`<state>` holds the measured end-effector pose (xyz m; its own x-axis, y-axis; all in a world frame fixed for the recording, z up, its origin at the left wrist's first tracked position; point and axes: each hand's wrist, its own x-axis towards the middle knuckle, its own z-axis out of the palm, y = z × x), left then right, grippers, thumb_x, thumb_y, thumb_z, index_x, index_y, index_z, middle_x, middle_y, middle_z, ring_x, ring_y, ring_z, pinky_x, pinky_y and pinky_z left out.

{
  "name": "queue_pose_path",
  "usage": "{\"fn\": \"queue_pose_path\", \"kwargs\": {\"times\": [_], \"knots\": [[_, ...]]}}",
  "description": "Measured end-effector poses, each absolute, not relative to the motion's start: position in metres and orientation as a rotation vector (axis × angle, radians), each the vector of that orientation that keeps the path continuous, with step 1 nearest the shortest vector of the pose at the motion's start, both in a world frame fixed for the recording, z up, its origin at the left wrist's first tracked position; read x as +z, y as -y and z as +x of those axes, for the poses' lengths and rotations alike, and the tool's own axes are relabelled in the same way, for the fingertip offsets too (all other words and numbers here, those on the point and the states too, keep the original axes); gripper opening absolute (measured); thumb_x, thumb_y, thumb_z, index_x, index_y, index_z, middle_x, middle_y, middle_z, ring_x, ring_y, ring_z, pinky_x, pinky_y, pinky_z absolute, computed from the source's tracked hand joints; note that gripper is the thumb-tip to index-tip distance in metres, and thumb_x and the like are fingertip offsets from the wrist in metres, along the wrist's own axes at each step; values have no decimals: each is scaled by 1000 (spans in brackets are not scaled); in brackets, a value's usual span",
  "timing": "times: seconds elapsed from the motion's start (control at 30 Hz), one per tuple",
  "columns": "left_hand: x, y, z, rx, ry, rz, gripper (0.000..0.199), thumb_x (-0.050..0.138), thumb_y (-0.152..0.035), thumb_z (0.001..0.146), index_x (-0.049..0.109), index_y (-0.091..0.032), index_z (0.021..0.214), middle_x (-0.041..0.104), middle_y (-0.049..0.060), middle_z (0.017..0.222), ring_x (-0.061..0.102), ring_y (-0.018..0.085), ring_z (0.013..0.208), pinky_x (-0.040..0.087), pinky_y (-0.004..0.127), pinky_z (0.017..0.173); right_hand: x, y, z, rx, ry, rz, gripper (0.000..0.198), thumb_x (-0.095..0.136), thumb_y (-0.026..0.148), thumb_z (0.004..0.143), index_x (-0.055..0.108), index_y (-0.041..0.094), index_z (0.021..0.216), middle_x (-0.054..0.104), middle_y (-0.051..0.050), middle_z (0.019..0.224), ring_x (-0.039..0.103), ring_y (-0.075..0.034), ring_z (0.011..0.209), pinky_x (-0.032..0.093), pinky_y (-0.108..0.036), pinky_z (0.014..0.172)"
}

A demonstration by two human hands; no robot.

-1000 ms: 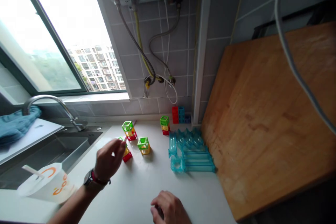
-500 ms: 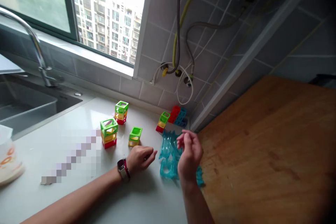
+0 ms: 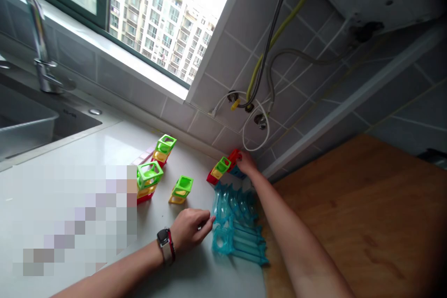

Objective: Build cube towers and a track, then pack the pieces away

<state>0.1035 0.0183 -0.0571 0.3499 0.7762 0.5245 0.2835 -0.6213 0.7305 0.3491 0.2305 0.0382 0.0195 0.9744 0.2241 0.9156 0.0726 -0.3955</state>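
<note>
My right hand reaches to the back corner of the counter, its fingers closed at a red plastic frame block. Blue blocks sit just under that hand, partly hidden by it. My left hand, with a watch on the wrist, is loosely curled with nothing visible in it. Its fingertips are beside clear teal plastic track pieces. A leaning green, yellow and red block stack adjoins the red block. Nearer my left hand is a green and yellow stack.
Two taller green, yellow and red stacks, a front one and a rear one, stand on the white counter. A sink with a faucet is at left. A wooden board lies at right; hoses hang above.
My right hand has moved from above the teal pieces to the red and blue blocks in the corner, uncovering the teal pieces. My left hand stays curled nearby. The view has shifted and tilted.
</note>
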Motion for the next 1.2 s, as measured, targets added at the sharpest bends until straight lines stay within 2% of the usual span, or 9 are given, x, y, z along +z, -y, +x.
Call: {"fn": "queue_pose_path", "kwargs": {"times": [0.2,0.57,0.87,1.2], "knots": [[-55,-19,105,1196,-956,2020,43,49,-36,102,40,-22,62,35,-5,55,31,11,50,26,29,53,32,-248,361,136,2167,-1913,35,66,35,100,63,18,130,64,-11,133,66,-26,115,58,-48,97],[-54,-24,103,1141,-1004,1964,44,50,-36,102,41,-20,62,33,-7,57,30,9,53,25,25,54,22,-252,372,126,2314,-1833,33,66,36,100,64,19,128,61,-11,139,63,-27,121,54,-50,103],[-56,-25,103,1095,-975,1953,46,49,-39,103,39,-20,63,32,-7,57,29,9,54,24,26,55,22,-247,381,157,2379,-1736,22,72,34,96,72,17,110,68,-10,132,60,-28,128,45,-54,112],[-59,-26,104,1058,-956,1937,46,49,-41,103,39,-19,63,32,-7,57,29,10,54,23,26,55,20,-241,389,248,2399,-1615,27,69,36,98,70,17,117,67,-10,132,62,-28,126,48,-54,110]]}}
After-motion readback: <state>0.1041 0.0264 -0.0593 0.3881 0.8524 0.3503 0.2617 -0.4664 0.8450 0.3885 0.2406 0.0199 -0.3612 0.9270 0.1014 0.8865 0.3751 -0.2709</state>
